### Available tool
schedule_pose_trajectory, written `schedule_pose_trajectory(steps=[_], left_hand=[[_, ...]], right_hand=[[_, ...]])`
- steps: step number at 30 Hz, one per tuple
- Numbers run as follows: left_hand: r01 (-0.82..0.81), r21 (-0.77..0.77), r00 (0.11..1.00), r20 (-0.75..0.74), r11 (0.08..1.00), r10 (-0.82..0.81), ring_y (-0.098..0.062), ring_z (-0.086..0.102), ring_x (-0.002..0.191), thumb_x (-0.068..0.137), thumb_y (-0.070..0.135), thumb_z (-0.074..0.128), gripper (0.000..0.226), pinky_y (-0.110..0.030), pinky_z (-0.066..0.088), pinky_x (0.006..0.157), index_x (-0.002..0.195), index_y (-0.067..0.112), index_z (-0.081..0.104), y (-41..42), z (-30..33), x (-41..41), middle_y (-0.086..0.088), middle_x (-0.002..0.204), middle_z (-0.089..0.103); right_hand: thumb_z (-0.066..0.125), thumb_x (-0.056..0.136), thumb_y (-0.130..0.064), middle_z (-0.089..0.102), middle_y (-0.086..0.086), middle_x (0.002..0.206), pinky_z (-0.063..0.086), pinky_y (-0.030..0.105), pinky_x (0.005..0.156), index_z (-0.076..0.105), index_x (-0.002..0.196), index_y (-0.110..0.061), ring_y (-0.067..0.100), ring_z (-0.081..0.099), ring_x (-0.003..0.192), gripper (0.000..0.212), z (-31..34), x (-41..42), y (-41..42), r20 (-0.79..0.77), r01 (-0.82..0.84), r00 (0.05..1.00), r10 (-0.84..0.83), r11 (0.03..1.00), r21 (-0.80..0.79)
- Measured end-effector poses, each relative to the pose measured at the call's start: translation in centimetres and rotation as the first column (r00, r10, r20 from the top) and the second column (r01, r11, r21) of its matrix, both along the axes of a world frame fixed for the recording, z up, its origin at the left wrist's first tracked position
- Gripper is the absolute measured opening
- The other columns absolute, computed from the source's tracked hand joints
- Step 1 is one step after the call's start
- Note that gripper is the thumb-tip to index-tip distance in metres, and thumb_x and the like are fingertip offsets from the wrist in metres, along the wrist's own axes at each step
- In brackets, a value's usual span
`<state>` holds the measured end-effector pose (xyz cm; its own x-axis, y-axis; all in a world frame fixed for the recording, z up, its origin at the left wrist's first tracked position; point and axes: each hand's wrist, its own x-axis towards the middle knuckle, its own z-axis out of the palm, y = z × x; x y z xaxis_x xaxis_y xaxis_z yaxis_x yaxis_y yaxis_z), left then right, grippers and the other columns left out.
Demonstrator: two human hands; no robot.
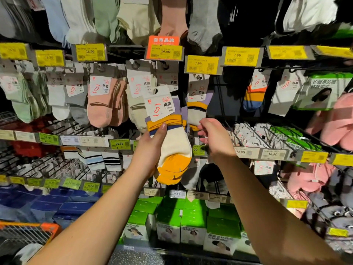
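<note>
Cream-and-yellow sock pack, just one, stands upright in my left grip, toe down; right grip pinches one hanging pack beside it.

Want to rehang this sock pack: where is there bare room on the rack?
Dark gap between the purple-yellow hanging socks and the orange-blue striped socks, below the right 7.99 tag. Leftward, pink socks and cream socks hang crowded.

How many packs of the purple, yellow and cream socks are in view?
2. One pack is held up in the left hand; the other pack hangs under the 7.99 tag, the right hand pinching its toe. More may hide behind it.
</note>
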<state>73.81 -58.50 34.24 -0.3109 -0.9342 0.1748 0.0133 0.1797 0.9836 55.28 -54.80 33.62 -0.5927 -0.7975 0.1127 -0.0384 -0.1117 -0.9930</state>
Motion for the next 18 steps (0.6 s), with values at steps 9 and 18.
schedule_pose_trajectory(steps=[9,18], left_hand=[[0.033,-0.012,0.999,0.006,0.999,-0.033,-0.007,0.066,0.108,0.096,0.049,0.060,0.035,-0.020,0.051,0.088,0.123,0.029,0.064,0.2,-0.5,-1.1,0.014,0.114,0.071],[-0.046,-0.057,0.989,0.137,0.997,0.054,-0.018,0.051,0.128,0.106,0.052,0.015,0.062,-0.024,0.038,0.095,0.138,0.018,0.056,1.0,0.5,-1.2,0.000,0.131,0.059]], right_hand=[[0.060,0.085,-0.054,0.067,0.001,0.092,0.055,0.045,0.090,0.063,0.104,-0.025,0.016,0.065,0.089,0.035,0.4,4.2,2.8,-0.106,-0.077,0.992,0.071,0.995,-0.062],[0.065,0.096,-0.021,0.057,0.009,0.095,0.044,0.013,0.067,0.057,0.117,-0.010,0.016,0.054,0.086,0.025,0.5,4.9,2.3,-0.080,-0.081,0.994,0.075,0.994,-0.077]])
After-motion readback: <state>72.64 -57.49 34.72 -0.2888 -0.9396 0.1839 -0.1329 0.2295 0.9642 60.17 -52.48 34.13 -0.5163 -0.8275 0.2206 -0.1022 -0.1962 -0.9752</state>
